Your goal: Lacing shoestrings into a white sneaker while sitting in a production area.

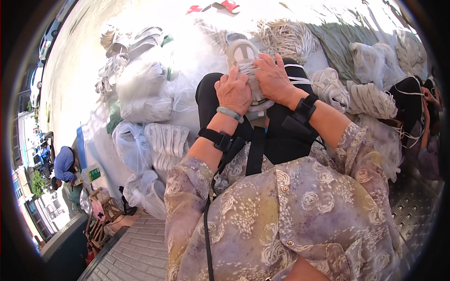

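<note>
2 hands (pixel 234 95) at the laces (pixel 246 70) of a pale shoe (pixel 243 50)

Bright sun floods this open-air streetside workplace: brick paving (pixel 136 248), parked cars (pixel 36 78), bulging plastic bags (pixel 143 93), stacked pale fabric pieces (pixel 166 146)!

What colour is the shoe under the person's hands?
The shoe is pale grey-beige, with whiter mesh panels at its toe; best seen in the head view.
</note>
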A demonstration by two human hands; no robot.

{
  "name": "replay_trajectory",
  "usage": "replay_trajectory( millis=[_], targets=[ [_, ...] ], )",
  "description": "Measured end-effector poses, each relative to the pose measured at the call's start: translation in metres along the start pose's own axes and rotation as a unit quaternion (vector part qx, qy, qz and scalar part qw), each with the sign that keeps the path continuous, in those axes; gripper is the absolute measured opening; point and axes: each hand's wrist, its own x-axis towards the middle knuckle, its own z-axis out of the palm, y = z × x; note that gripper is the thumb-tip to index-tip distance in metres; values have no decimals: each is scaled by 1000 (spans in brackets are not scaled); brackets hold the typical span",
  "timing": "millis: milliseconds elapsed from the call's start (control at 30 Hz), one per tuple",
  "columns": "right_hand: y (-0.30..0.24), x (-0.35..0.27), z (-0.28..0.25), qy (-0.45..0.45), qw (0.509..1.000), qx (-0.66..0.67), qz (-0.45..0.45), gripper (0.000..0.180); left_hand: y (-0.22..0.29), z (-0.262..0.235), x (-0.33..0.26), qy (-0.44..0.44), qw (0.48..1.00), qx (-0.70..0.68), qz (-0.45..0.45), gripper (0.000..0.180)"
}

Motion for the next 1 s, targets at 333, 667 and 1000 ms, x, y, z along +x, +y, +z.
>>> replay_trajectory(
  millis=[333,667,1000],
  targets=[
    [-12,0,-3,-14,999,-44,-7,20,3,-10,1,-22,999,13,36,11],
    [3,-2,6,2,998,66,13,17,3,-14,1,-12,997,35,62,13],
    [12,7,8,-39,990,138,1,16,1,-3,3,-7,999,23,35,13]
  ],
)
